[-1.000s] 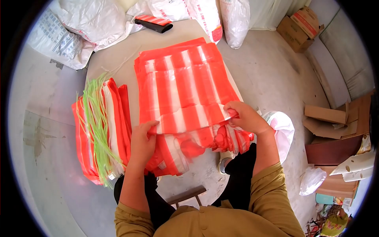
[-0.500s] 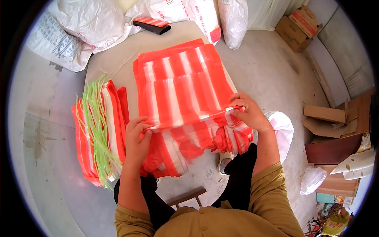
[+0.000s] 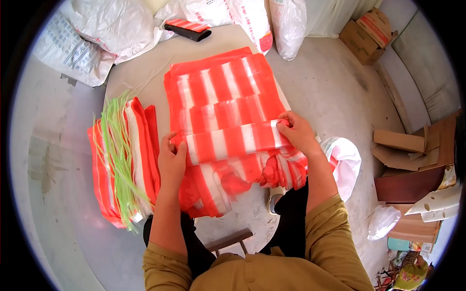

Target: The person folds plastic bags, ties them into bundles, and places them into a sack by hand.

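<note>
A stack of red-and-white striped plastic bags (image 3: 233, 87) lies on the table in front of me, its near part hanging crumpled over the edge. Across its lower part runs a folded-over band of the top plastic bag (image 3: 228, 144). My left hand (image 3: 172, 157) is closed at the left end of this band, fingers and thumb at its edge. At the right end, my right hand (image 3: 297, 132) pinches the band between thumb and fingers. To the left sits a second folded pile of striped bags (image 3: 141, 145), with a bundle of light green strips (image 3: 119, 165) draped over it.
A black item with a striped top (image 3: 188, 30) lies at the table's (image 3: 138, 77) far end. Large white sacks (image 3: 114, 29) stand behind. On the right floor are cardboard boxes (image 3: 361, 41) and a white bag (image 3: 347, 165). A stool (image 3: 232, 240) stands below me.
Both hands have moved slightly up, carrying the near edge of the top bag away from me. That edge is now turned over as a wide, flat striped band.
</note>
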A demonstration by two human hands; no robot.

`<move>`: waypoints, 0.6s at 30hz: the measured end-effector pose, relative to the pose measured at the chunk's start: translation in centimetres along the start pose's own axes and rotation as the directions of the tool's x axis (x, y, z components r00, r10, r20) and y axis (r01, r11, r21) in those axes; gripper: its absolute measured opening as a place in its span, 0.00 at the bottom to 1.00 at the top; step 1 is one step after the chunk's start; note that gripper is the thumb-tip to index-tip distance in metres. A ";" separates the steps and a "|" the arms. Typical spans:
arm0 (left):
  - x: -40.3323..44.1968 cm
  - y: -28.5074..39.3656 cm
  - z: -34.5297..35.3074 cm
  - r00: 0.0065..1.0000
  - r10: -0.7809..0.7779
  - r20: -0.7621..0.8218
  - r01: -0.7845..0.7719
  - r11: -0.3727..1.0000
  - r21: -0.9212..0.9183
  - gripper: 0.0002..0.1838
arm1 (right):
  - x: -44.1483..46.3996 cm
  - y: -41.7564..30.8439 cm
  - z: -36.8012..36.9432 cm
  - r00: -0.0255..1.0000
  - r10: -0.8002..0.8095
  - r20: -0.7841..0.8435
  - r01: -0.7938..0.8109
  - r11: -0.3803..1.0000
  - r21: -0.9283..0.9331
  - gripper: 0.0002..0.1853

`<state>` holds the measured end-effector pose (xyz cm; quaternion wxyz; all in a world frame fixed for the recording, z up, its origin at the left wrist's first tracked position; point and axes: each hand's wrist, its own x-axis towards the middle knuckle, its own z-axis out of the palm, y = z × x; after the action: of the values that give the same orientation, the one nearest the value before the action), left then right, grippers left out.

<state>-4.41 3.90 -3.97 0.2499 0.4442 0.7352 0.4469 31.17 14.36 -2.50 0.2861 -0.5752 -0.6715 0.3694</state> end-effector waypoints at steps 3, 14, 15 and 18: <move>-0.1 0.2 0.1 1.000 0.010 0.019 -0.010 0.999 0.034 0.26 | 0.7 0.9 0.6 0.999 0.014 -0.032 -0.016 0.997 -0.072 0.20; -0.2 0.1 0.0 0.994 0.105 0.023 -0.107 0.959 0.261 0.22 | 0.2 0.0 1.8 0.909 -0.336 -0.245 0.194 0.864 -0.465 0.18; -0.3 -0.3 0.1 0.969 0.245 -0.011 -0.226 0.910 0.348 0.22 | 0.0 -0.4 1.6 0.913 -0.375 -0.161 0.272 0.854 -0.444 0.18; -0.7 0.3 -0.2 0.856 0.505 0.110 -0.505 0.774 0.382 0.22 | -1.1 -2.0 1.1 0.859 -0.504 0.087 0.502 0.797 -0.336 0.21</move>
<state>-4.09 3.26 -3.58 0.0259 0.6663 0.6640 0.3384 29.42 12.98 -1.43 0.2703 -0.4187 -0.8532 0.1539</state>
